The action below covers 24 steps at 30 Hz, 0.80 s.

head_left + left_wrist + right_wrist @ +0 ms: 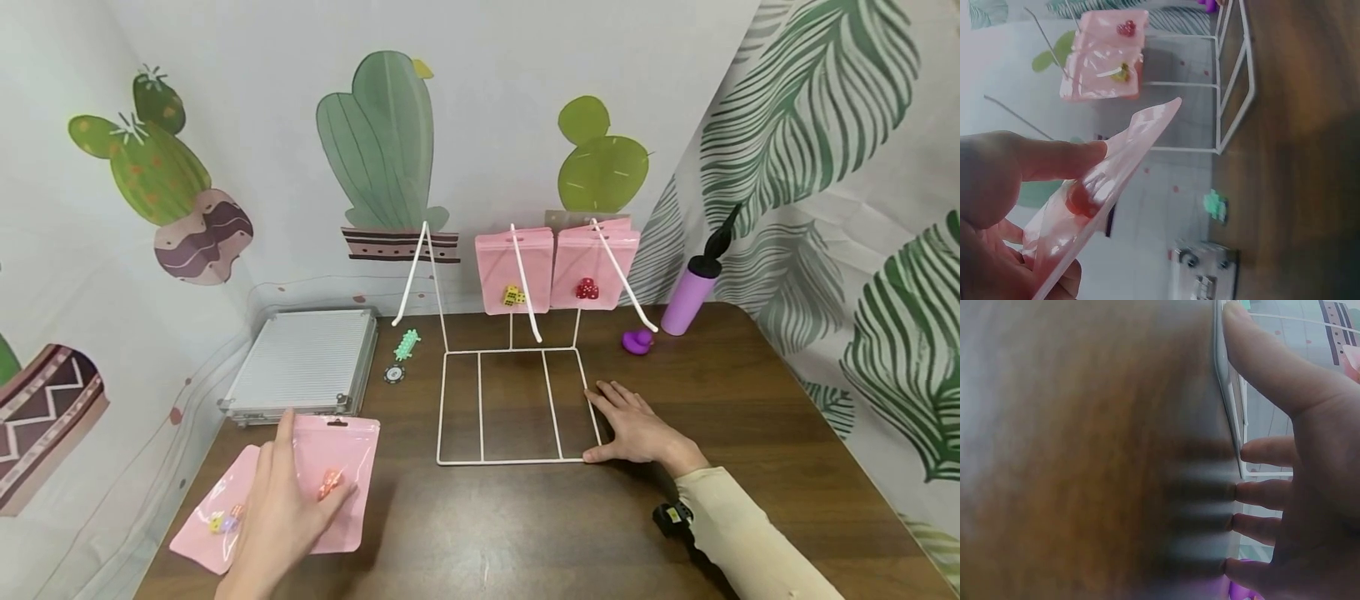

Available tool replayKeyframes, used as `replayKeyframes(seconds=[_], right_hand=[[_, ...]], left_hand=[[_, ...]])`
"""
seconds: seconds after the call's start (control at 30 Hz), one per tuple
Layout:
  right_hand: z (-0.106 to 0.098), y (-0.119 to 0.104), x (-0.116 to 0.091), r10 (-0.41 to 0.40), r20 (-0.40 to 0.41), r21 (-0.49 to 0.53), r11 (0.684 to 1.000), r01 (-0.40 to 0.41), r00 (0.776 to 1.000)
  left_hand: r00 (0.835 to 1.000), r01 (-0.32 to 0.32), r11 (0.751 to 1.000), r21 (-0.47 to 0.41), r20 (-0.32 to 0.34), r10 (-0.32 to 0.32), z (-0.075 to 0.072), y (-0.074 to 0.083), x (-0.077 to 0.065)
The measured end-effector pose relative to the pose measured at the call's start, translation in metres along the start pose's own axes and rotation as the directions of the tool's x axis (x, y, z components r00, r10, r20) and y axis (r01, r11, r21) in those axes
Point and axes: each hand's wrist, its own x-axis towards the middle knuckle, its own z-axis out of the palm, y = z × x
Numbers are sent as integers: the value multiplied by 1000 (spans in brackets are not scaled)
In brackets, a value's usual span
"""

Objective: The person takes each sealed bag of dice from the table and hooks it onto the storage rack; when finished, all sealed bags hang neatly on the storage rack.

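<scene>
My left hand (281, 508) holds a pink zip bag (358, 450) with orange-red dice showing inside, the thumb pressed on its front and the fingers behind. In the left wrist view that bag (1125, 162) is seen edge-on, tilted up off the table. Partly behind this hand lies another pink bag (198, 512) with yellow and purple dice. My right hand (637, 429) rests with spread fingers at the right side of the white wire rack's base (510, 462). Its thumb touches the front right corner, as the right wrist view also shows.
Pink bags with yellow dice (491, 254) and red dice (573, 262) hang on the rack's middle and right hooks. A silver case (307, 354), green toy (407, 344) and poker chip (394, 374) lie left. Rightward stand a purple duck (637, 342) and purple pump (687, 302).
</scene>
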Motion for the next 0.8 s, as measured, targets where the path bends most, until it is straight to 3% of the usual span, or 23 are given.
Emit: replayKeyframes(seconds=[0.33,0.57,0.8], right_hand=[[0,1,0,-5,-7,-3,1000,5,1000],[0,1,0,-4,3,-7,1000,4,1000],[0,1,1,0,5,-3,1000,0,1000]], left_hand=[[1000,-9,997,-80,0,9,-5,29,16],[997,-62,991,-119,-46,57,-4,43,25],[995,-74,978,-194,-81,59,-4,56,34]])
